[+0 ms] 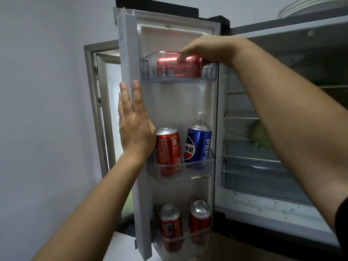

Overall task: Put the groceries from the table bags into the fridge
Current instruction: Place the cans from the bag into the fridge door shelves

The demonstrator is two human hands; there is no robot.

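In the head view the fridge door (pixel 130 53) stands open in the middle of the picture, with three clear shelves on its inner side. At about 12 o'clock is the top door shelf (pixel 148 72), and in it a red can (pixel 178 67) lies on its side. The right hand (pixel 205 50) comes in from 2 o'clock and grasps this can from above, its fingers curled down over it; the thumb is hidden. At 9 o'clock the left hand (pixel 134 125) is released and flat, its straight fingers pressed against the edge of the door. Just below the centre, the middle door shelf (pixel 180 178) carries an upright red can (pixel 168 149) and, beside it toward 3 o'clock, a blue can (pixel 198 146). At 6 o'clock the bottom door shelf (pixel 188 240) holds a pair of red cans (pixel 170 227), both upright. At 3 o'clock, inside the fridge, a green cabbage (pixel 260 136) lies on a shelf above a clear drawer (pixel 254 176). At 1 o'clock white plates (pixel 305 6) are stacked on top of the fridge.
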